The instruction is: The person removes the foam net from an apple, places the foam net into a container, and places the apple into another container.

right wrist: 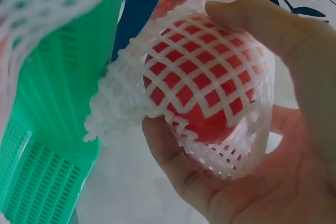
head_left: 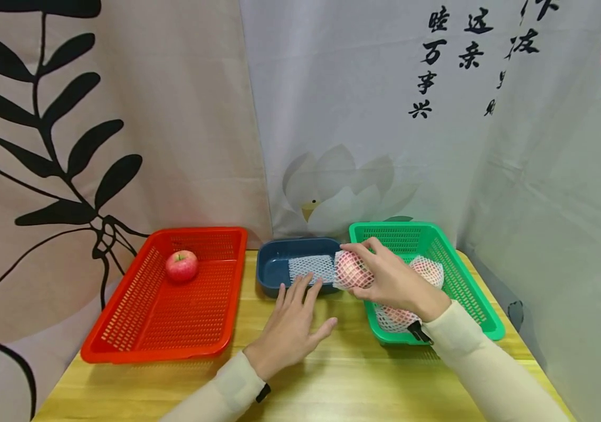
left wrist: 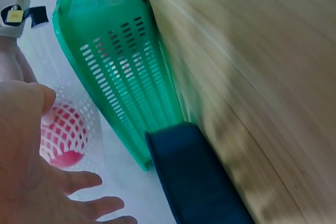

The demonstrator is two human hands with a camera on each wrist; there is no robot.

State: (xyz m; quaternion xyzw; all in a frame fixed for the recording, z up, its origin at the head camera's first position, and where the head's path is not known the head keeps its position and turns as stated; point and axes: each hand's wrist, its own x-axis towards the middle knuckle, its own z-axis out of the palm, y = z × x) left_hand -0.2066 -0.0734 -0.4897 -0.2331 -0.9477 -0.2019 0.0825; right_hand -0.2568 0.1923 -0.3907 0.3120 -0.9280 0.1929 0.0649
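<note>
My right hand [head_left: 392, 278] grips a red apple [right wrist: 194, 77] wrapped in a white foam net [right wrist: 118, 98], thumb on one side and fingers on the other. It holds the apple up over the left rim of the green basket [head_left: 471, 293]. My left hand [head_left: 289, 328] is spread, fingers straight, in front of the blue tray [head_left: 272, 262], holding nothing. An empty foam net [head_left: 312, 268] lies in that tray. Two more netted apples sit in the green basket, one toward the back [head_left: 427, 271] and one at the front [head_left: 396, 316], partly behind my right hand.
A red basket [head_left: 173, 328] stands at the left with one bare apple [head_left: 181, 266] inside. All three containers rest on a wooden table [head_left: 342, 375]. A printed curtain [head_left: 189, 117] hangs behind, and another cloth [head_left: 569, 205] hangs along the right side.
</note>
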